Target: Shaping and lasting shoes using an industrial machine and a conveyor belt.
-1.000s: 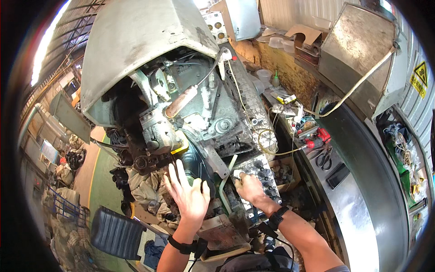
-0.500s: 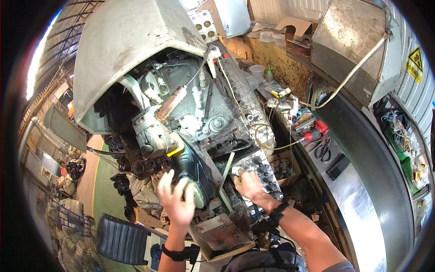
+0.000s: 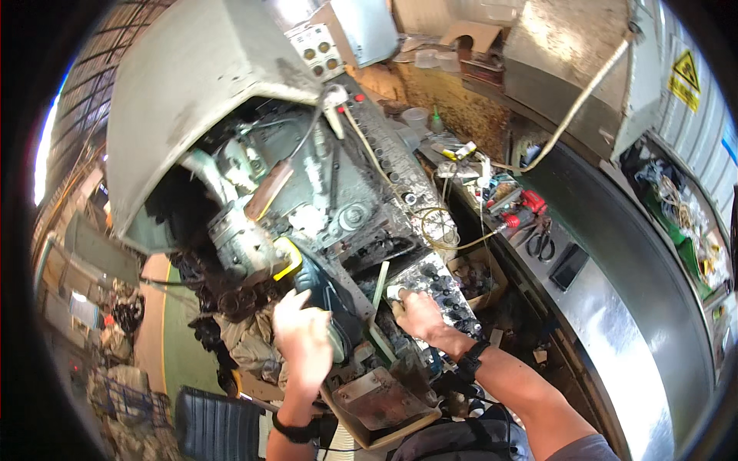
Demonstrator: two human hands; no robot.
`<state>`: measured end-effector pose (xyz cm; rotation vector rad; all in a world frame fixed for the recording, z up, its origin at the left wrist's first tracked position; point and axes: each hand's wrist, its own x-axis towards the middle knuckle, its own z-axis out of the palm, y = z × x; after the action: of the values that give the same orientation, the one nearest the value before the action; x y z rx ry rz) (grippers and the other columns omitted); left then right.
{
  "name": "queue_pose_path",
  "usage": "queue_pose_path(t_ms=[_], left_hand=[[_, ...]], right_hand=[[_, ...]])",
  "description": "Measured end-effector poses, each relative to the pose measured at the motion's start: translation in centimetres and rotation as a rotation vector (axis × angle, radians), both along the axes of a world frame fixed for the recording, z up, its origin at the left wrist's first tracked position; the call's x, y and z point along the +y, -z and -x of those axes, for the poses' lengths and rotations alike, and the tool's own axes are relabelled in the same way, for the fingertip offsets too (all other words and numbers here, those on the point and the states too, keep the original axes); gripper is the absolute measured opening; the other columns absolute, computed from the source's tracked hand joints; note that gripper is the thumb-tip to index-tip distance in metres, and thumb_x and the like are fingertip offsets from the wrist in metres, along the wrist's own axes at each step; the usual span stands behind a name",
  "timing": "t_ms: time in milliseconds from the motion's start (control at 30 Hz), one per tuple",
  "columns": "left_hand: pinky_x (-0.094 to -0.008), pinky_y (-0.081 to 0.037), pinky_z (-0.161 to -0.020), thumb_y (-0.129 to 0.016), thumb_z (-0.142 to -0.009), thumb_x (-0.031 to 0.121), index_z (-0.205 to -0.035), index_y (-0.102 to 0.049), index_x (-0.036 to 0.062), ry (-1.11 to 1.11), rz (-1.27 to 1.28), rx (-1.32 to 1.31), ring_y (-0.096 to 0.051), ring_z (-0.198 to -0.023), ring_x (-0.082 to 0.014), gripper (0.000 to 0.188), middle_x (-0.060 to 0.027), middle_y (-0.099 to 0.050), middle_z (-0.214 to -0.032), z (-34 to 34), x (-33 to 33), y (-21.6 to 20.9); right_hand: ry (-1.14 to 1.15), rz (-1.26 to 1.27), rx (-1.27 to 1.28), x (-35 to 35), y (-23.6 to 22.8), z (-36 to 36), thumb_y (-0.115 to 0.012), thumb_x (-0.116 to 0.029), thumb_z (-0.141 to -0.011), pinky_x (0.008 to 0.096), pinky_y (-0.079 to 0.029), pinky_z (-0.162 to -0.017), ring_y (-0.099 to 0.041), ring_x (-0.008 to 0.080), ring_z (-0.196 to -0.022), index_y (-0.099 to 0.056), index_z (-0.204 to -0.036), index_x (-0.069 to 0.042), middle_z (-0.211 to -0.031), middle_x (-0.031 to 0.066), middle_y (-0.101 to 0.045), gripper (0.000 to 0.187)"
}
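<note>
A dark shoe [image 3: 344, 304] with a pale sole sits in the machine below a yellow part [image 3: 289, 259]. My left hand [image 3: 303, 338] is beside the shoe, over its near end. Motion smears its fingers, so their grip cannot be made out, nor whether they touch the shoe. My right hand [image 3: 420, 314] is closed on a small white knob-like piece [image 3: 395, 293] at the grimy control panel [image 3: 432, 270]. Dark knobs line the panel just right of that hand. Above the shoe, a brown-handled tool [image 3: 269, 189] on a cable lies across the machine.
A grey hood [image 3: 204, 84] covers the machine's far left. To the right, a metal bench [image 3: 596, 326] carries a red power tool [image 3: 530, 206], scissors [image 3: 541, 244] and a black phone [image 3: 569, 267]. Close to me stands a worn tray [image 3: 342, 419]. A black chair [image 3: 215, 422] is at lower left.
My left hand has gone from spread fingers to a blurred, more curled shape near the shoe. My right hand stays at the white piece. The whole view has shifted slightly.
</note>
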<state>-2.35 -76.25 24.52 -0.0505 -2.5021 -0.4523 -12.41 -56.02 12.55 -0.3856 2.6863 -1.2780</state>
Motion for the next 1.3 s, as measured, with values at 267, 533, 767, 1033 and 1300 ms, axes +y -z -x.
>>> queue_pose_path(t_ms=[267,533,767,1033,1300], left_hand=[[-0.0341,-0.048,-0.093,-0.084,-0.083,0.006,-0.147,-0.042,0.0086,-0.065,-0.887,-0.016,-0.057,-0.108,-0.0185,0.077,-0.0077,-0.054,-0.127,-0.8,-4.6,4.9],[-0.0365,-0.042,-0.107,-0.071,-0.072,-0.015,-0.157,-0.025,0.0100,0.056,-0.954,0.069,-0.048,-0.120,-0.0213,0.100,-0.0106,-0.043,-0.138,-0.4,0.5,6.5],[-0.0355,-0.045,-0.107,-0.069,-0.090,-0.006,-0.157,-0.027,0.0008,0.138,-1.321,0.172,-0.057,-0.124,-0.0228,0.079,-0.0186,-0.055,-0.141,-3.2,-1.5,7.0],[-0.0367,-0.055,-0.092,-0.062,-0.097,-0.002,-0.131,-0.050,-0.0047,-0.275,-1.422,-0.086,-0.070,-0.102,-0.0243,0.036,-0.0199,-0.072,-0.112,-12.5,-9.0,14.7],[-0.0324,-0.056,-0.087,-0.063,-0.097,-0.001,-0.119,-0.059,-0.0026,-0.157,-1.514,0.021,-0.071,-0.095,-0.0213,0.023,-0.0167,-0.073,-0.106,-9.7,-10.3,14.6]], right_hand=[[-0.007,0.076,0.003,-0.4,0.2,0.2,-0.055,-0.029,-0.098,0.0555,-0.053,-0.091,-0.068,0.0503,-0.092,-0.068,-0.108,-0.003,-0.092,0.0304,-0.070,0.031],[0.019,0.017,0.029,-1.0,0.1,-0.4,-0.052,-0.039,-0.105,0.0581,-0.053,-0.085,-0.067,0.0516,-0.092,-0.066,-0.108,-0.002,-0.089,0.0324,-0.069,0.039],[0.061,0.002,0.108,-0.5,0.8,-0.2,-0.051,-0.042,-0.105,0.0583,-0.054,-0.080,-0.067,0.0525,-0.083,-0.060,-0.110,0.001,-0.082,0.0308,-0.069,0.045],[-0.146,0.015,-0.004,-2.9,-4.5,-3.5,-0.065,-0.061,-0.094,0.0468,-0.057,-0.091,-0.073,0.0412,-0.100,-0.051,-0.131,0.010,-0.108,0.0304,-0.072,0.081],[-0.129,0.132,0.285,-12.0,-5.2,-8.5,-0.088,-0.042,-0.077,0.0524,-0.049,-0.095,-0.060,0.0503,-0.112,-0.032,-0.142,0.014,-0.120,0.0398,-0.056,0.102]])
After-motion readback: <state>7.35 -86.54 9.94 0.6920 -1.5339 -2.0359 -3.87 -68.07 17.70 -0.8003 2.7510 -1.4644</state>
